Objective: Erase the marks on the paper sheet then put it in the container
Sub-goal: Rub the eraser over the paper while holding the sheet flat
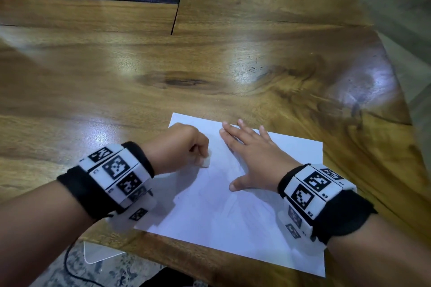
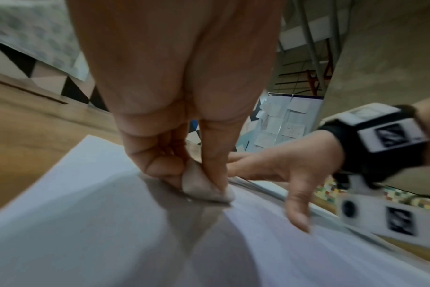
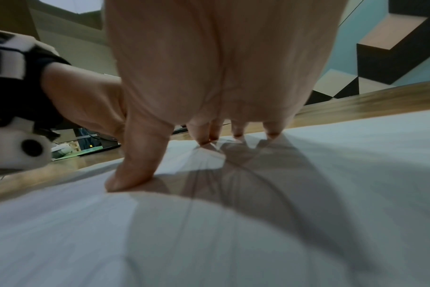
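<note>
A white paper sheet [image 1: 233,212] lies flat near the front edge of the wooden table [image 1: 163,65]. Faint pencil marks [image 3: 233,184] cross its middle. My left hand [image 1: 184,147] pinches a small white eraser [image 1: 205,162] between thumb and fingers, and the eraser [image 2: 203,188] presses on the sheet [image 2: 86,213]. My right hand [image 1: 251,154] lies flat on the paper [image 3: 61,233] with its fingers spread and its thumb [image 3: 137,170] pressed down, to the right of the eraser. No container shows in any view.
A long dark slot [image 1: 175,16] runs through the table top at the back left. Below the front edge lie a clear plastic piece [image 1: 100,254] and a black cable [image 1: 70,270] on the patterned floor. The table's right edge slants away [image 1: 396,77].
</note>
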